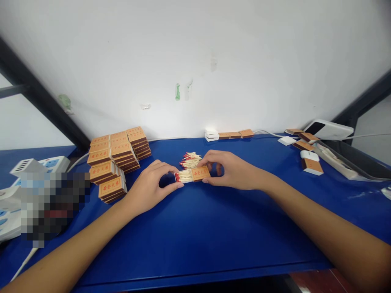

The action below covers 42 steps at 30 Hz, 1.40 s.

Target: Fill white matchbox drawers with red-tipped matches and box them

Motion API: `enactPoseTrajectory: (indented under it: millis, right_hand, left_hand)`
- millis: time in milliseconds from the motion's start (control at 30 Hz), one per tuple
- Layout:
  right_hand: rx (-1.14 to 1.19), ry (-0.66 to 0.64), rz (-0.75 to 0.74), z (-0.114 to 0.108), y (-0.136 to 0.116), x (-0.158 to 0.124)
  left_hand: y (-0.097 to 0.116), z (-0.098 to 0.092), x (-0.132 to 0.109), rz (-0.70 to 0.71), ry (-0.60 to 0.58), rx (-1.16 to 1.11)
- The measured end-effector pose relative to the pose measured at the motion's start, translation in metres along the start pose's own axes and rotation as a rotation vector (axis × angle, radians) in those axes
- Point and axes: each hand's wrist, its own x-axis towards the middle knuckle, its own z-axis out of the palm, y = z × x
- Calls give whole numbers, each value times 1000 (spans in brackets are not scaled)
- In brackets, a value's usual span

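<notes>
A matchbox (200, 173) lies at the middle of the blue table, its white tray (184, 176) slid out to the left and filled with red-tipped matches. My right hand (227, 169) grips the orange sleeve of the box from the right, thumb below and fingers above. At the tray's left end my left hand (154, 183) closes its thumb and fingers round the end of the tray. Just behind the box, a loose pile of matches (191, 159) rests on the table.
Stacked matchboxes (120, 147) stand at the left. Behind them runs a white wall. White trays (211, 134) and several matchboxes (235, 135) line the back edge. A power strip (55, 163) is far left; a white case (309, 156) and black pouch (354, 156) lie right.
</notes>
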Motion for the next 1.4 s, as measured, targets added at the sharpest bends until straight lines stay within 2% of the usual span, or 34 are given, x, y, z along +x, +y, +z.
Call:
enactPoseTrajectory:
  millis: [400, 733, 967, 1067, 1200, 1400]
  right_hand:
    - [146, 216, -51, 4, -5, 2]
    - [243, 225, -36, 9, -10, 3]
    - [453, 325, 49, 41, -31, -2]
    - [535, 224, 121, 56, -46, -9]
    - [503, 37, 126, 64, -61, -18]
    - [469, -37, 108, 62, -61, -21]
  left_hand:
    - [3, 0, 2, -186, 120, -204]
    - [7, -1, 3, -155, 132, -264]
    - [11, 0, 2, -97, 247, -265]
    - [11, 1, 0, -31, 282, -250]
    - [12, 3, -1, 87, 281, -230]
    - [12, 3, -1, 145, 283, -193]
